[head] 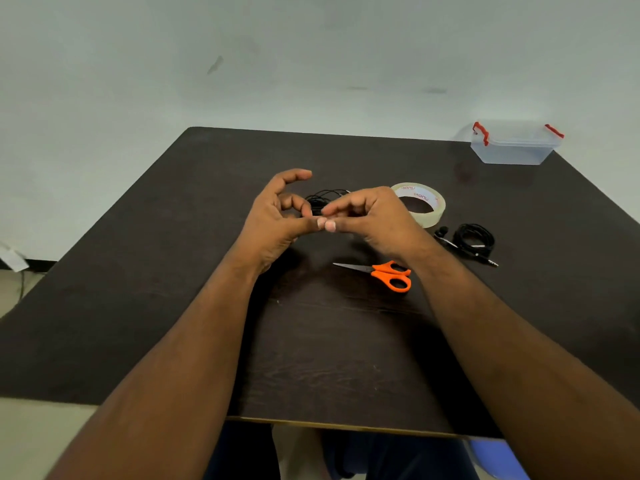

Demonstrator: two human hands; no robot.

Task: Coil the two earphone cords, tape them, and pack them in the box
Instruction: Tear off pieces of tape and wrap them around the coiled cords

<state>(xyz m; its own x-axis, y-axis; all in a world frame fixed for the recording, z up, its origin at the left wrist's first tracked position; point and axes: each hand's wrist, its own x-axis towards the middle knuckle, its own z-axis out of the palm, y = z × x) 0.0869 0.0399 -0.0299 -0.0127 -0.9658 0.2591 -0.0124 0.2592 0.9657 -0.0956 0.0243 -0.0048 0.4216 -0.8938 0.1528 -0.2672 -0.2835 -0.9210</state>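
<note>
Dark table (173, 306) against a pale wall. Left hand (277, 216) and right hand (367, 220) meet thumb to thumb, both pinching a black coiled cord (325, 199) above it. Second coiled cord (474, 239) lies right of the tape roll (420, 204); scissors (384, 273) near; box (516, 143) sits at the far right corner.

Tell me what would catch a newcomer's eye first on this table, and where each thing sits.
First the two hands meeting mid-table, left hand and right hand, thumbs together over a coiled black earphone cord. Next the orange-handled scissors, lying just nearer the person, below the right hand. Then the tape roll right of the hands, a second coiled cord beside it, and the clear box with red clips at the far right corner.
</note>
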